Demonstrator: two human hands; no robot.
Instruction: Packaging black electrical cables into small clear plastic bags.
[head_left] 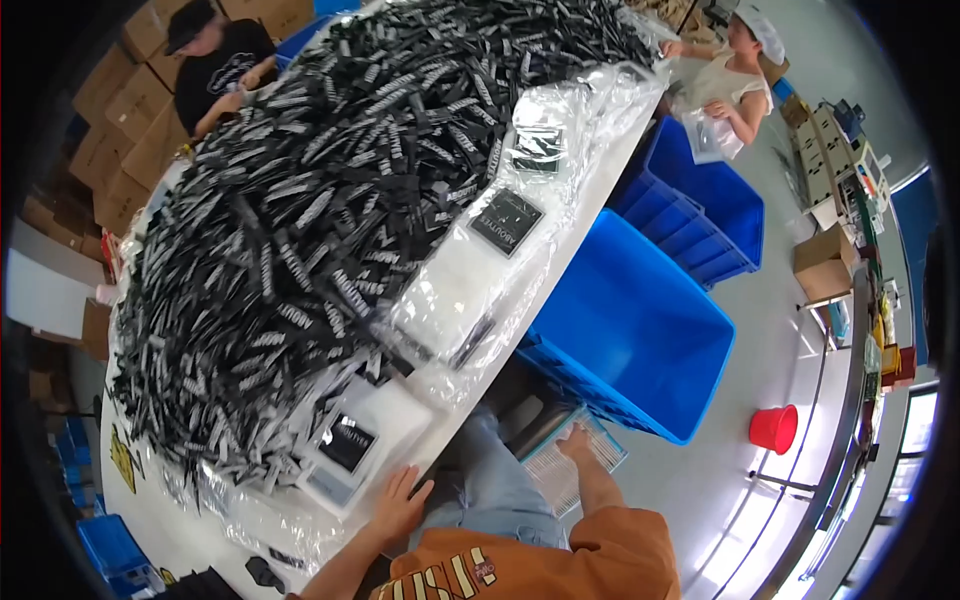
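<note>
My left hand point(400, 504) rests at the near edge of the white table, fingers apart and holding nothing. Just beyond its fingertips lies a clear plastic bag point(328, 487) of white items with a black label. Low beside my right leg, my right hand point(576, 444) reaches onto a flat, pale striped thing with a blue edge point(556, 478); its kind is not plain, and I cannot tell whether the fingers grip it. A large heap of narrow black strips with white lettering point(290, 230) covers most of the table.
More clear bags with black labels point(505, 222) lie along the table edge. A blue bin point(650, 330) stands to the right, with stacked blue bins point(690, 205) behind it. A red bucket point(773, 429) is on the floor. Two people point(225, 60) work across the heap and at far right.
</note>
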